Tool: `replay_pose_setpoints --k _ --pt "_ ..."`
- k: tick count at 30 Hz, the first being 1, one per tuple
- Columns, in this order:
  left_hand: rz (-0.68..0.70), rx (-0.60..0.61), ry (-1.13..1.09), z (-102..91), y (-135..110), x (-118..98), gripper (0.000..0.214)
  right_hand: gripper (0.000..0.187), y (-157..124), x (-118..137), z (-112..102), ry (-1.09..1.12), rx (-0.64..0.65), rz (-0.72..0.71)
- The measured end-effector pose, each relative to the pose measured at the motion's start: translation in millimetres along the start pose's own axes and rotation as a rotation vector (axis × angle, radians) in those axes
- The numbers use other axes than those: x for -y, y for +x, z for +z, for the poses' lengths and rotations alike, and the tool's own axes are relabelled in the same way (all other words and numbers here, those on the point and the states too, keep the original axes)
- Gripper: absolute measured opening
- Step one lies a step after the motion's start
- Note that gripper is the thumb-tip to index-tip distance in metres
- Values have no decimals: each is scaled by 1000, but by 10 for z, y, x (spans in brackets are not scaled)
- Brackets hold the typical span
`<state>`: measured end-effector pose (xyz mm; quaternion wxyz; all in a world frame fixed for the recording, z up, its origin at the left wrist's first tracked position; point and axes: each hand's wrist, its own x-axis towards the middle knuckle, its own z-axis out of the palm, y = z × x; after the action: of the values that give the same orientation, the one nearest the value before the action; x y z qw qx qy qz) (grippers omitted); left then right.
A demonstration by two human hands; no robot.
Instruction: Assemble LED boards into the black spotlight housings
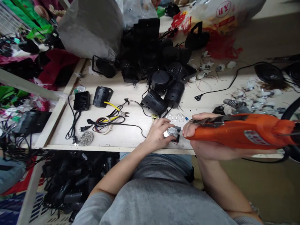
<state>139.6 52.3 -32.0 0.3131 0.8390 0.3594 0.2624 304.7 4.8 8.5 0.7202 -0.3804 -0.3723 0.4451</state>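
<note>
My left hand (pixel 157 135) grips a small round metal motor (pixel 172 131) with thumb and fingers. The motor sits on a black plastic part near the table's front edge, partly hidden by my fingers. My right hand (pixel 199 137) is wrapped round an orange electric screwdriver (pixel 234 131), its front end close to the motor. Its tip is hard to make out. Just beyond my left hand lie several small round metal discs (pixel 175 117) and a thin tool with a blue end (pixel 186 118).
Black plastic housings (pixel 154 101) with cords are heaped behind my hands. Pliers with yellow handles (pixel 114 109) and a dish of screws (pixel 86 138) lie to the left. White motors (pixel 255 100) with wires spread at right. A crate of black parts (pixel 75 181) stands below the table.
</note>
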Motion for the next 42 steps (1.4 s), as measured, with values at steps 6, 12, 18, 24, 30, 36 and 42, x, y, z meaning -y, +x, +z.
replay_pose_setpoints --k 6,12,18,24,30,36,42 --pt "-3 7 -23 16 2 22 36 93 40 19 90 -108 41 -96" --pt "5 -21 -22 44 -10 35 36 83 53 88 122 -106 83 -66" --pt "-1 -9 -32 35 -6 30 35 79 125 114 208 -64 108 -92" --pt "-47 12 -30 28 9 -3 33 77 176 57 257 -64 115 -55" --pt "-36 -7 -36 24 11 0 32 86 201 82 275 -80 105 -87" --pt "-122 -31 61 107 34 -90 24 86 192 77 278 -69 46 -75" --pt "-185 -103 45 183 24 -134 24 78 165 137 276 -45 58 -49"
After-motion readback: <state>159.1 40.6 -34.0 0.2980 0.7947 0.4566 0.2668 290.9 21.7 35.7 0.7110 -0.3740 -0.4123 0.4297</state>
